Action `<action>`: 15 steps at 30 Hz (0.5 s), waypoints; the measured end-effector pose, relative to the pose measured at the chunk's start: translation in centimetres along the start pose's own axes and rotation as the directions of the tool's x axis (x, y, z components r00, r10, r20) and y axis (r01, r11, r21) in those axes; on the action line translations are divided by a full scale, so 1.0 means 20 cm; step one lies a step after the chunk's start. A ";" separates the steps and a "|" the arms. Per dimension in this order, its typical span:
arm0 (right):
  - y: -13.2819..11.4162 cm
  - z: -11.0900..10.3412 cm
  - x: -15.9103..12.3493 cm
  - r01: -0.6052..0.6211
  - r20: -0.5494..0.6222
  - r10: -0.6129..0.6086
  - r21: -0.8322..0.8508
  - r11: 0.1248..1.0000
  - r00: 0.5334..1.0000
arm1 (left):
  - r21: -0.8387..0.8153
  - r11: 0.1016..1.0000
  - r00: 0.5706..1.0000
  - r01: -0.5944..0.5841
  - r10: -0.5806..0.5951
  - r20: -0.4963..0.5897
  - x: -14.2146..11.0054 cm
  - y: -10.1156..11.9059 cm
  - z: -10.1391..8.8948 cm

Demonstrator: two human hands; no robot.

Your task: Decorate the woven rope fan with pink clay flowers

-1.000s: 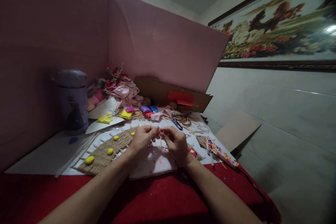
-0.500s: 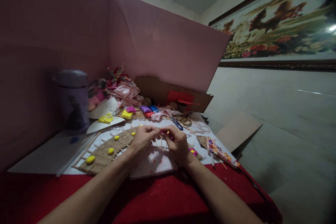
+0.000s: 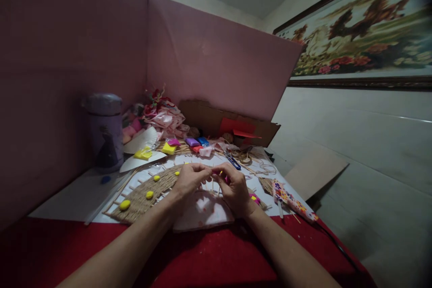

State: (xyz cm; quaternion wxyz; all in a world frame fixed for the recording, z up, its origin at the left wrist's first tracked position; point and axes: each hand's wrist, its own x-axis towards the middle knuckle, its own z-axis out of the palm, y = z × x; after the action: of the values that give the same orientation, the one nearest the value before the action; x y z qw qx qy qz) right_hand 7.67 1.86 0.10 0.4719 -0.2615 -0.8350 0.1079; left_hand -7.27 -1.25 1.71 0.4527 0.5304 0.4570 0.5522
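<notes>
My left hand [image 3: 191,181] and my right hand [image 3: 233,190] meet at the fingertips above a woven twine fan [image 3: 143,199]. Pinched in the right fingers is a small piece of magenta modelling clay [image 3: 227,180], with a bit of yellow showing; the left thumb and forefinger close on its near edge. Fingers cover most of this piece. Yellow clay dots [image 3: 124,205] sit on the fan's woven band, and thin sticks poke out along its rim. A pink and yellow clay flower [image 3: 255,198] shows on the fan beyond my right wrist. Pale patterned cloth [image 3: 204,211] covers the fan's lower middle.
Clay packets [image 3: 169,148], scissors [image 3: 232,161] and cords lie along the back. A purple flask [image 3: 105,132] stands left, near white paper fan shapes [image 3: 143,162]. On the right lies a flower-patterned glue gun [image 3: 293,201] with a cable. Pink boards [image 3: 219,58] wall the back and left.
The view has swung slightly left, so everything sits further right. My fingers keep working at the pinched clay; more magenta now shows within the right hand.
</notes>
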 end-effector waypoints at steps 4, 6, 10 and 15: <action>0.01 0.00 0.00 0.008 0.028 -0.008 0.015 1.000 1.000 | 0.010 1.000 1.000 -0.017 0.017 -0.016 0.00 -0.01 0.01; 0.01 0.00 0.00 0.010 0.051 -0.012 0.027 1.000 0.999 | 0.003 1.000 1.000 -0.015 0.015 -0.025 0.00 0.00 0.01; 0.00 0.00 0.00 -0.015 0.004 0.014 0.044 0.999 1.000 | -0.066 0.998 0.999 0.018 -0.021 -0.040 0.01 -0.01 0.01; 0.01 0.01 0.02 -0.178 -0.136 0.212 0.224 0.958 0.968 | -0.199 0.980 0.991 0.001 -0.027 -0.132 0.03 -0.02 -0.01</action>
State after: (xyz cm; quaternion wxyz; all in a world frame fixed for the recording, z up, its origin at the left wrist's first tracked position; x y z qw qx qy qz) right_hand 7.37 2.23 0.09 0.5488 -0.2993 -0.7488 0.2203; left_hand -7.47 -0.57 1.52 0.4754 0.4413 0.4328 0.6260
